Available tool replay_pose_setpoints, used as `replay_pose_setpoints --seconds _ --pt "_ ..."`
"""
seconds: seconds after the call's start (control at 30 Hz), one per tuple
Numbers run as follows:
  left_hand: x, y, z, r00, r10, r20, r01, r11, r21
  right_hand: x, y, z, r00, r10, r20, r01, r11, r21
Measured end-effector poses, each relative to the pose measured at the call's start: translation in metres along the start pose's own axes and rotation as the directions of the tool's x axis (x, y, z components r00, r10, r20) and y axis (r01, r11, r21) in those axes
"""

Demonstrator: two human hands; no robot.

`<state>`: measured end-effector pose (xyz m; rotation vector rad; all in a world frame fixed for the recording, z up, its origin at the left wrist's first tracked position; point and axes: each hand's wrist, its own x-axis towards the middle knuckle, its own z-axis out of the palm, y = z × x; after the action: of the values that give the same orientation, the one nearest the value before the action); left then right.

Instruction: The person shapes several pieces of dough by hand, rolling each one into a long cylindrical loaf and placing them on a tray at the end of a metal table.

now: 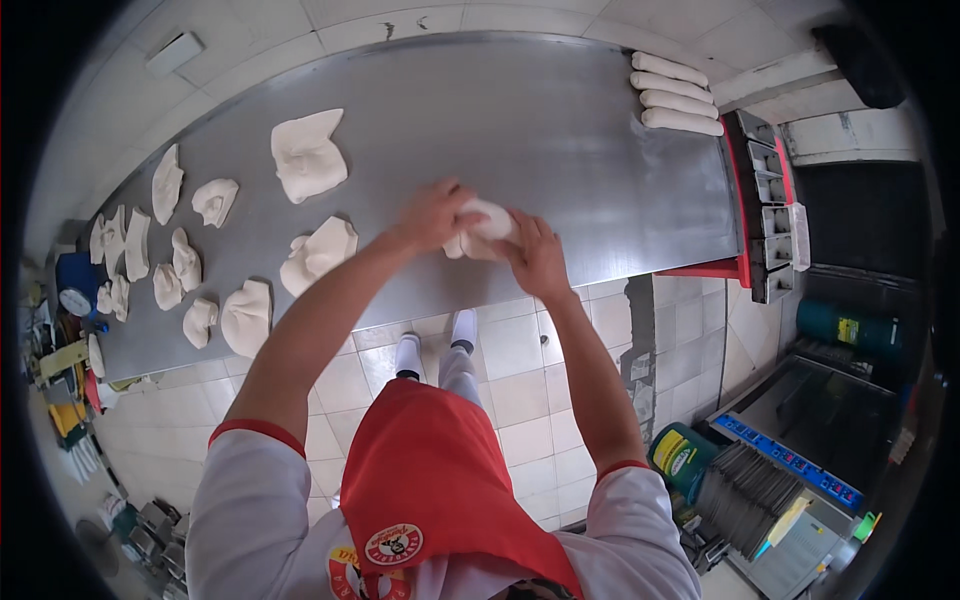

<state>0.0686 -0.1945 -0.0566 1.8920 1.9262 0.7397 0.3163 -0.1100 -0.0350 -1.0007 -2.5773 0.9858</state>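
Near the front middle of the steel table (500,130), both hands grip one lump of pale dough (482,218). My left hand (432,215) has its fingers bent over the dough's left end, and my right hand (535,255) holds its right side. The underside of the lump is partly hidden by my fingers. A flat slab of dough (306,155) lies behind my left hand, and a folded piece (318,255) lies left of it.
Several more dough pieces (165,185) cover the table's left part. Several rolled logs (672,95) lie at the back right. Metal tins (775,210) on a red stand edge the right end. A scale (78,295) stands far left; a machine with a blue panel (785,460) is lower right.
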Motion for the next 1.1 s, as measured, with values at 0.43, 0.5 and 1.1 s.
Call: replay_pose_setpoints --seconds 0.43,0.5,1.1 --pt "0.101 0.024 0.083 0.958 -0.105 -0.268 0.211 0.890 0.405 0.066 0.064 0.029 0.995 -0.002 -0.103 -0.020 0.976 -0.218" --pt "0.102 0.030 0.086 0.946 -0.149 -0.287 0.262 0.873 0.412 0.080 0.060 0.026 0.991 0.080 -0.108 -0.105 0.961 -0.254" --pt "0.059 0.018 0.058 0.972 -0.164 -0.169 0.211 0.926 0.313 0.046 0.040 0.032 0.975 -0.181 -0.131 0.081 0.833 -0.547"
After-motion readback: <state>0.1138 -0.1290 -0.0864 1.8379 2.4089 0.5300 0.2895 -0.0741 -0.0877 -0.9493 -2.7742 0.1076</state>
